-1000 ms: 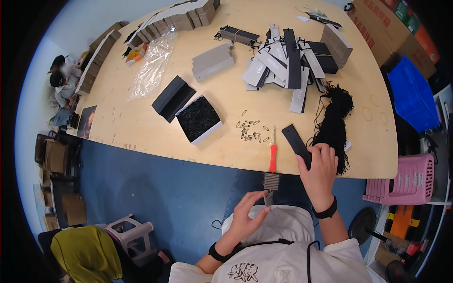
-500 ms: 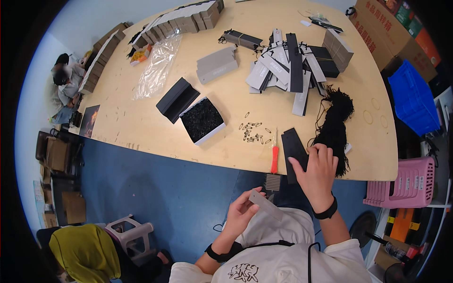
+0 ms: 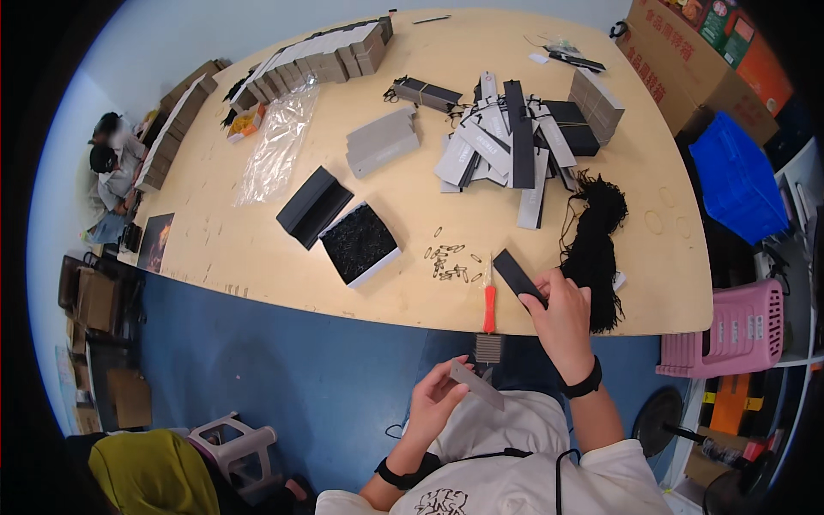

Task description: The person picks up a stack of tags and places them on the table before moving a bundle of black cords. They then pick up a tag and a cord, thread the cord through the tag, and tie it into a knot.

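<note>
In my left hand [image 3: 435, 405] is a grey cardboard tag [image 3: 477, 386], pinched between thumb and fingers above my lap. Closed around a black tag, or a thin stack of them [image 3: 515, 275], my right hand [image 3: 563, 319] is over the table's near edge. Just left of it lies a red-handled tool [image 3: 489, 309] with a thin pale tip. Small loose metal-looking pieces [image 3: 451, 262] are scattered beyond the tool. A thick bundle of black cords [image 3: 594, 249] lies to the right of my right hand.
A heap of strung grey and black tags [image 3: 506, 146] covers the table's middle right. A white box [image 3: 360, 245] of small black pieces stands left of centre, near grey card stacks [image 3: 382, 142] and a plastic bag [image 3: 279, 146]. A pink basket [image 3: 725, 330] is at right; other people sit leftward.
My right hand has lifted the black tag or stack off the table and tilted it. My left hand keeps the grey tag, now turned more edge-on. The view has shifted slightly.
</note>
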The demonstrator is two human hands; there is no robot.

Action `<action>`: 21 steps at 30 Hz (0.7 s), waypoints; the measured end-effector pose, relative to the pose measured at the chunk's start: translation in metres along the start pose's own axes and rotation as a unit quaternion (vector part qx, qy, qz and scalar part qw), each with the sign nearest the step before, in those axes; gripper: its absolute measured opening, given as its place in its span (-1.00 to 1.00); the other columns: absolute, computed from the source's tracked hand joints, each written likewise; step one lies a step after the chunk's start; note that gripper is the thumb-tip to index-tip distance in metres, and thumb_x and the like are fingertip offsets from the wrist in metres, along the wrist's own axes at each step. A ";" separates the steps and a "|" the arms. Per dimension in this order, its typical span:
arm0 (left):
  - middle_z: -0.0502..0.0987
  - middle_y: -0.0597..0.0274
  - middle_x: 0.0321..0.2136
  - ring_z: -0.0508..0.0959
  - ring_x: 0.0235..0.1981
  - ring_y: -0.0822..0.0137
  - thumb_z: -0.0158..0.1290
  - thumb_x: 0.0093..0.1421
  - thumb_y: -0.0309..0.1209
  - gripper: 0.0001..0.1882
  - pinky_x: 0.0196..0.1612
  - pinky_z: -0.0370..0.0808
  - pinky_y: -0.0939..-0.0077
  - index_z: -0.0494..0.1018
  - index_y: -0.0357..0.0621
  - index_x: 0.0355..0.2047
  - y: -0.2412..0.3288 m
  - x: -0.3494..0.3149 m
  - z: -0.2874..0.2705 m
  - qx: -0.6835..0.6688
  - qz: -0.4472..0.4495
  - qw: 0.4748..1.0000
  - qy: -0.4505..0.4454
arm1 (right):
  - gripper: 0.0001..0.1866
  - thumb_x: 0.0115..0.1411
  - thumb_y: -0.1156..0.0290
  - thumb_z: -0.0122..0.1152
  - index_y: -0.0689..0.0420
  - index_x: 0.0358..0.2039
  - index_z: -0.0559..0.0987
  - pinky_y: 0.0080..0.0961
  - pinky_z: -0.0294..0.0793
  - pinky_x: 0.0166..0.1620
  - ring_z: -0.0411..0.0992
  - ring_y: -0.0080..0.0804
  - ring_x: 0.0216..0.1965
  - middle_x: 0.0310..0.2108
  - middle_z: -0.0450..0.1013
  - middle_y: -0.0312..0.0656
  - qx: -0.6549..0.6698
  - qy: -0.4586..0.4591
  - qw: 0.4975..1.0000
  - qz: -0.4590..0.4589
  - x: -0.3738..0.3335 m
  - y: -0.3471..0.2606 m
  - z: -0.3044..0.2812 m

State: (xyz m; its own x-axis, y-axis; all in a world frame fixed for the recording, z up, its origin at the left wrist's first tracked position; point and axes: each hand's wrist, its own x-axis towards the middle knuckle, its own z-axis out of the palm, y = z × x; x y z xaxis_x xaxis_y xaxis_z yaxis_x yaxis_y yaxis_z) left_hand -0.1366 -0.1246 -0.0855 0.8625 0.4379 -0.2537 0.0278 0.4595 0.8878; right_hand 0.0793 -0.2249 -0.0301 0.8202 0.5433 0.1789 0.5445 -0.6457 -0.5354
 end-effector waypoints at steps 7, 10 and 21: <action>0.42 0.05 0.10 0.47 0.10 0.22 0.14 0.20 -0.57 -0.52 0.17 0.40 0.34 0.34 -0.37 0.13 0.002 -0.006 -0.009 0.002 0.019 1.000 -0.001 | -0.82 0.15 0.51 0.31 0.25 -0.22 0.58 -0.65 0.33 -0.39 0.34 -0.65 -0.48 -0.50 0.46 -0.36 0.226 0.240 0.931 0.156 -0.004 0.097 -0.084; 0.42 0.02 0.11 0.47 0.10 0.18 0.17 0.19 -0.51 -0.51 0.16 0.41 0.28 0.36 -0.37 0.11 0.006 -0.010 -0.011 0.004 0.031 0.999 0.017 | -0.81 0.15 0.50 0.30 0.27 -0.23 0.57 -0.65 0.33 -0.40 0.34 -0.65 -0.51 -0.53 0.47 -0.33 0.207 0.268 0.925 0.175 -0.012 0.177 -0.101; 0.48 0.03 0.03 0.50 0.05 0.16 0.16 0.24 -0.38 -0.41 0.19 0.38 0.21 0.25 -0.41 0.20 0.037 -0.002 0.014 -0.148 0.044 0.986 -0.062 | -0.87 0.10 0.48 0.32 0.25 -0.38 0.57 -0.35 0.41 -0.22 0.40 -0.23 -0.30 -0.33 0.46 -0.11 -0.030 0.323 0.930 0.175 -0.028 0.204 -0.101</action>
State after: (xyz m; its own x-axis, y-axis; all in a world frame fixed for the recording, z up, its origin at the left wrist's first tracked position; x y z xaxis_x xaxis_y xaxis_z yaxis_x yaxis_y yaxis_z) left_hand -0.1306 -0.1190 -0.0465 0.9109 0.3962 -0.1149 -0.1829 0.6376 0.7484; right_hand 0.1848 -0.4261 -0.0606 0.8726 -0.1289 0.4711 0.2171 -0.7617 -0.6104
